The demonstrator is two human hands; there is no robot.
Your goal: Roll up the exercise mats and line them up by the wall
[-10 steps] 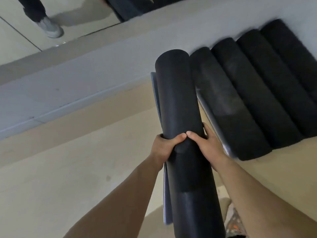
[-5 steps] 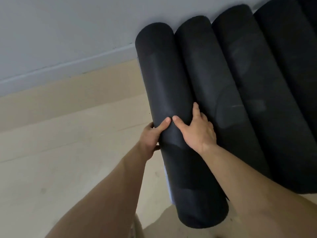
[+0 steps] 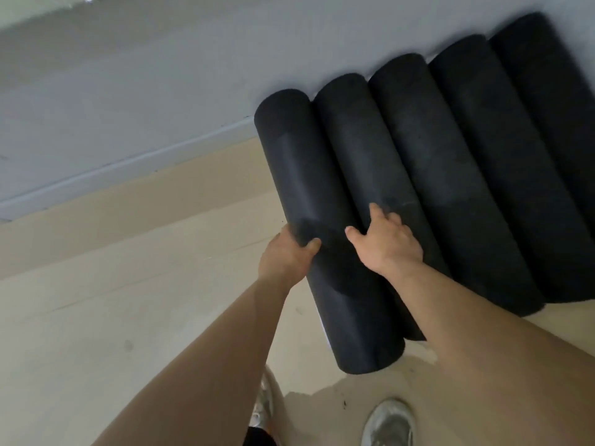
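A rolled black exercise mat [image 3: 309, 188] lies on the floor with its far end against the grey wall [image 3: 161, 91]. It is the leftmost of a row of several rolled black mats [image 3: 467, 175] lying side by side. My left hand [image 3: 286, 255] grips this mat's left side, thumb on top. My right hand [image 3: 386, 243] holds its right side, fingers reaching into the gap beside the neighbouring roll [image 3: 376, 175].
Beige floor [image 3: 128, 300] spreads out to the left of the row. A pale baseboard [image 3: 128, 162] runs along the wall. My two light shoes [image 3: 389, 423] stand just below the mat's near end.
The mat has come down from a raised position to lie flat against the wall beside the other rolls. Both hands stayed on it; my thumbs have spread apart.
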